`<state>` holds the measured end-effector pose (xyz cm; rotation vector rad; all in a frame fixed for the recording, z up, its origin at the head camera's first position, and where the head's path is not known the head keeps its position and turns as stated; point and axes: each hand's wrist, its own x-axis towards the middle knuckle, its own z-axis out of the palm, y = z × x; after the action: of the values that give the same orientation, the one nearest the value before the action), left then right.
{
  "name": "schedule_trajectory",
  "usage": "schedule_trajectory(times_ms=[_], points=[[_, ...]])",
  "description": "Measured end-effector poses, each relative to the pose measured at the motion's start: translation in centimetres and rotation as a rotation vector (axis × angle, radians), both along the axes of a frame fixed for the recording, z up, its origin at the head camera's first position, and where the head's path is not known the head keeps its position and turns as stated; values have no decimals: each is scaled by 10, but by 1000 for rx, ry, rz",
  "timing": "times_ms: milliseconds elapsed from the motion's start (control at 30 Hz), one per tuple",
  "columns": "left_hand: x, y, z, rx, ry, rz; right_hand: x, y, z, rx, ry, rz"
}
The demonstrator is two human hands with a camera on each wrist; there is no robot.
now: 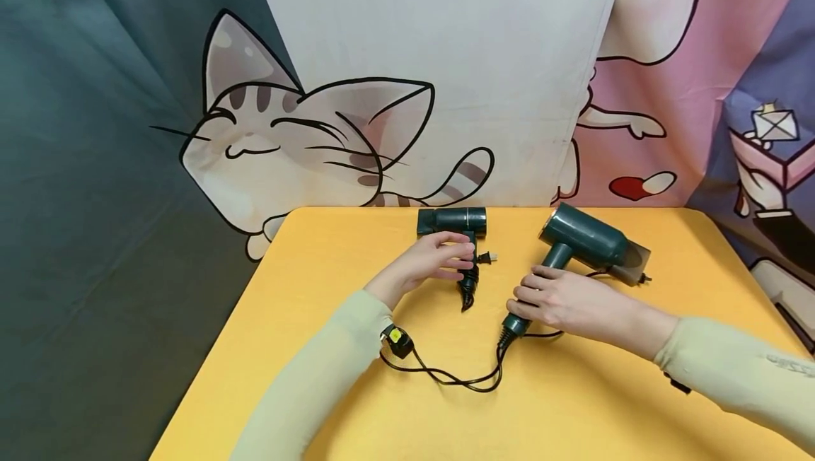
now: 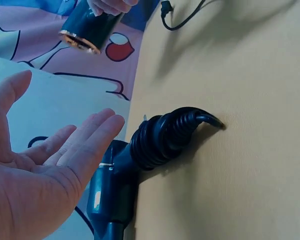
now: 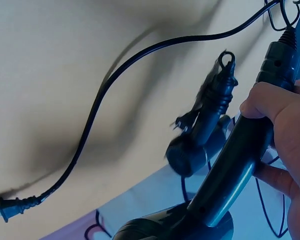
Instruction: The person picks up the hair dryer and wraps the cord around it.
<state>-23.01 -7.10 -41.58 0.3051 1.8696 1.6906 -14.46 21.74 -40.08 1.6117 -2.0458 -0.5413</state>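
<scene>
My right hand grips the handle of a dark green hair dryer, its thumb and fingers wrapped round it in the right wrist view. The dryer's body points up and left, with a flat nozzle at its right end. A black cord runs from the handle's base in a loose loop toward the left wrist. My left hand, fingers extended and apart, hovers beside a second dark hair dryer lying at the table's back edge. That dryer's cord is wound tightly round its handle; the left palm holds nothing.
A yellow table spreads under both dryers. Right behind it hangs a cloth backdrop with a cartoon cat. A small plug sticks out beside the second dryer; the held dryer's plug shows in the right wrist view.
</scene>
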Motion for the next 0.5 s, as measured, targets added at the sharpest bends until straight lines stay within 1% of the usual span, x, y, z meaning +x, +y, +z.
schedule_trajectory(times_ms=[167, 300, 433, 500], points=[[-7, 15, -2, 19, -29, -6, 3, -10, -4, 5, 25, 34], [-12, 27, -2, 48, -76, -8, 5, -19, -5, -5, 36, 69], [-15, 36, -2, 74, -166, -21, 7, -26, -4, -9, 42, 97], [-15, 40, -2, 74, -205, -37, 7, -29, -3, -13, 41, 106]])
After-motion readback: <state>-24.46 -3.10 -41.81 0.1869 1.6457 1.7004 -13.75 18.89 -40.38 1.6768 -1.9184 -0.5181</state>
